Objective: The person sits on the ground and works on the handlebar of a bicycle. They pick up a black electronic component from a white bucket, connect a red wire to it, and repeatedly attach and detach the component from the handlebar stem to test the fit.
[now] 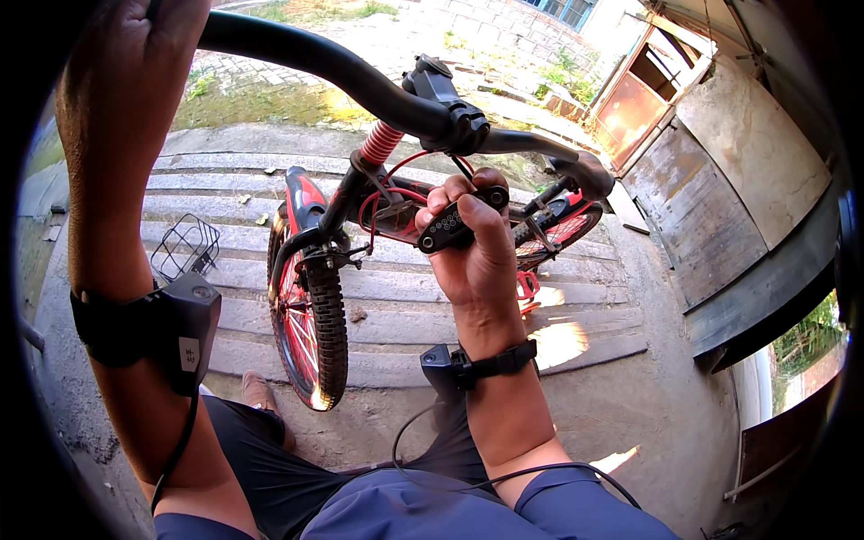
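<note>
A red and black bicycle with a knobbly front tyre (329, 333) stands in front of me, its front wheel turned toward me. My left hand (162, 36) is closed round the left end of the black handlebar (310, 52), partly cut off by the picture's upper edge. Just below the stem (439, 94), my right hand (477, 220) grips a black folding multi-tool (443, 231), with my thumb lying along its side. Whether a bit of it is folded out, I cannot make out. Red cables (367, 211) and the coiled red head tube (380, 142) are close by.
A black wire basket (186, 247) lies on the ribbed concrete ramp (387, 286) at the left. Wooden boards (702, 207) and a reddish door (625, 90) line the right side. Thin cables run from the devices strapped to my forearms.
</note>
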`<state>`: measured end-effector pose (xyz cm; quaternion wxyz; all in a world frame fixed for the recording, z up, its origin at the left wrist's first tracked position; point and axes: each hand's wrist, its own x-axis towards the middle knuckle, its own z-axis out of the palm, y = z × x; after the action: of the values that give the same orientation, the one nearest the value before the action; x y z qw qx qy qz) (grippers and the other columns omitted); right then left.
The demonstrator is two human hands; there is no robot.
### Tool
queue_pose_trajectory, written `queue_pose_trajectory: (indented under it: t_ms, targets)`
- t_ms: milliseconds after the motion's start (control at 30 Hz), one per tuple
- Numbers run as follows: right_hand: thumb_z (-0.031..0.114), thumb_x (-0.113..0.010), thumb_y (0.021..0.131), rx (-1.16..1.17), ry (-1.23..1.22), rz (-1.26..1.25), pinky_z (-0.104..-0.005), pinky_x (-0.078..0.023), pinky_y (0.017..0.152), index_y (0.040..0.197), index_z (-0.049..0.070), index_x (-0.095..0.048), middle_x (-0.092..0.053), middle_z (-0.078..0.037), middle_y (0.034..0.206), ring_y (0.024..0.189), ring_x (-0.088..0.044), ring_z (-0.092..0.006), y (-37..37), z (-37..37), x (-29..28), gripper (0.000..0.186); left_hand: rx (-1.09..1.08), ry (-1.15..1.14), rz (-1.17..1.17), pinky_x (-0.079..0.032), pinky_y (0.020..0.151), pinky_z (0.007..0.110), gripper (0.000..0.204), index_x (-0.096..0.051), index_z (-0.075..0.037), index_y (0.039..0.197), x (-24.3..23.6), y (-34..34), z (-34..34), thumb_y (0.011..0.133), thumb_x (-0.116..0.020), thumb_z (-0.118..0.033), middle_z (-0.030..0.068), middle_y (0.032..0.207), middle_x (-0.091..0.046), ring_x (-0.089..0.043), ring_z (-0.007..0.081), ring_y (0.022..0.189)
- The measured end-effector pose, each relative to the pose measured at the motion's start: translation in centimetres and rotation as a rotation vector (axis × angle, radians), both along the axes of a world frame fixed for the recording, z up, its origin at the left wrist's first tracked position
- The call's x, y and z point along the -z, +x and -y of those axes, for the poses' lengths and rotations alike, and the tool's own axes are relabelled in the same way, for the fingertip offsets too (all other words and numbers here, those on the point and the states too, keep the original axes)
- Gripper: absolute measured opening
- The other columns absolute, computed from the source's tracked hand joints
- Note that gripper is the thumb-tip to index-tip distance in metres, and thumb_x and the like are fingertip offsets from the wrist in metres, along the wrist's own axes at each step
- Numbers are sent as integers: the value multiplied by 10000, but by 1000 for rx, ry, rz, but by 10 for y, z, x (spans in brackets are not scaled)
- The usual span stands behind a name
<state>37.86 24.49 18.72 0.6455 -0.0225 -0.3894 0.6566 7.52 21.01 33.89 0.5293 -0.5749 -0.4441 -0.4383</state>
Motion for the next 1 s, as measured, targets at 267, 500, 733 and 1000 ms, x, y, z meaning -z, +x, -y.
queue_pose_trajectory:
  t_ms: [267, 500, 733, 1000]
  targets:
    - [15, -688, 849, -61, 6, -52, -381, -487, 800, 1116, 145, -545, -610, -60, 950, 889, -601, -215, -2, 0, 3, 330, 8, 13, -14, -407, 537, 250, 313, -549, -130, 730, 1, 3, 1, 1012, -581, -264, 25, 590, -497, -487, 112, 530]
    - [26, -690, 853, -75, -18, -97, -380, -470, 806, 1119, 146, -548, -602, -53, 945, 888, -594, -207, -8, 2, 1, 324, -10, 20, -38, -399, 528, 249, 310, -552, -130, 733, -2, 1, 7, 1013, -583, -260, 24, 585, -494, -481, 109, 520]
    - [31, -702, 850, -99, -59, -144, -373, -467, 817, 1095, 167, -572, -607, -38, 949, 899, -586, -197, -6, 3, 2, 309, 11, 37, -41, -392, 519, 248, 308, -555, -130, 735, 0, 6, 2, 1014, -584, -256, 23, 579, -490, -475, 106, 509]
    - [57, -717, 837, -163, -184, -348, -336, -491, 825, 988, 164, -665, -570, -1, 898, 887, -569, -155, -17, 14, -3, 192, 45, 62, -52, -383, 508, 248, 304, -558, -131, 737, 1, 14, -10, 1015, -586, -252, 22, 573, -486, -468, 102, 498]
